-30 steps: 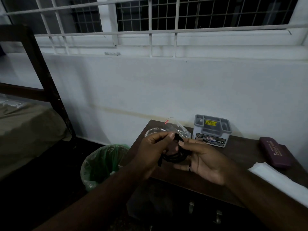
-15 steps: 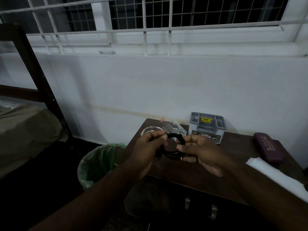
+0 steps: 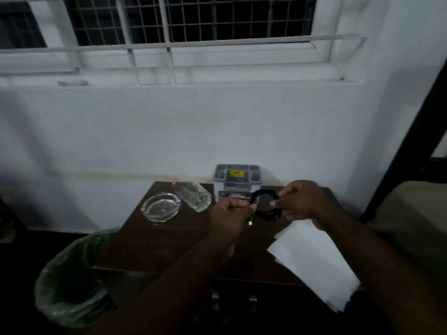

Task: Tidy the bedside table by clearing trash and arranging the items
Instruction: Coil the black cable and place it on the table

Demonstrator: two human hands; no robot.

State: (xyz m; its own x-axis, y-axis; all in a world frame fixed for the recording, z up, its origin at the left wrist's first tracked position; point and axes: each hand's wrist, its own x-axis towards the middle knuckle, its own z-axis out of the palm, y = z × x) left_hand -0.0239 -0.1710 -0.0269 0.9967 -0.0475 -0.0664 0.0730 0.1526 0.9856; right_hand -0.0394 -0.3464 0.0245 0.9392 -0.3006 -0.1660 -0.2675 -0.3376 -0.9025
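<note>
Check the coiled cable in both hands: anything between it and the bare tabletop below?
Nothing visible. The black cable is held by the left hand and right hand above bare dark table. Ashtray and plastic wrapper lie left; white paper lies right.

Bedroom or dorm-style room, dim. Small dark wooden bedside table [image 3: 154,240] against a white wall [image 3: 169,131] under a barred window [image 3: 193,20]. Dark bed frame post [image 3: 406,151] with mattress [image 3: 416,221] at right edge. Green-lined trash bin [image 3: 70,281] on floor beside table's left edge.
</note>
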